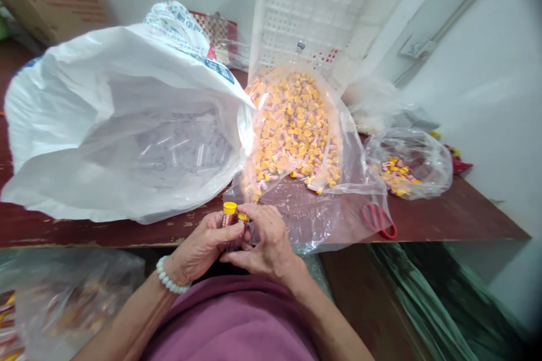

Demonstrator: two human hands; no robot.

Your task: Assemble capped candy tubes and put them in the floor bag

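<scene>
At the table's front edge, close to my body, my hands meet around two small tubes. My left hand [197, 251] is closed around a yellow-capped tube [229, 214] with a red and white pattern, which stands nearly upright; its thumb reaches across toward the second tube. My right hand [269, 237] has its fingers curled at the second yellow-capped tube [243, 218], with fingertips by its cap. The lower parts of both tubes are mostly hidden by fingers. Behind my hands lies a clear plastic bag [351, 141] of many small yellow-topped pieces [296, 118].
A big white sack [63, 124] lies open at left with clear tubes [190, 146] inside. Red-handled scissors [379, 221] rest under plastic at right, near a smaller clear bag [434, 163] of yellow and pink pieces. A white perforated crate [309, 11] stands behind.
</scene>
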